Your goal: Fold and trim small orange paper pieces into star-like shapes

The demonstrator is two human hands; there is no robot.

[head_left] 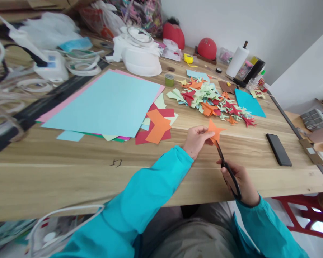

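My left hand point(197, 140) pinches an orange paper star point(216, 130) above the wooden table, thumb on top of it. Black-handled scissors point(231, 175) are gripped in my right hand point(240, 181), their blades pointing up to the star's lower edge. Whether the blades touch the paper is too small to tell. Beyond my hands lies a heap of cut paper shapes point(204, 94) in pale green, orange and red. Left of my left hand, orange paper offcuts point(159, 126) rest on red and pale green scraps point(165, 135).
Large light blue sheets point(104, 102) lie stacked at the left. A black phone point(279, 149) is at the right, with a teal sheet point(249, 103) behind it. White cables and a power adapter point(50, 67) crowd the far left. A green tape roll point(169, 80) stands mid-table.
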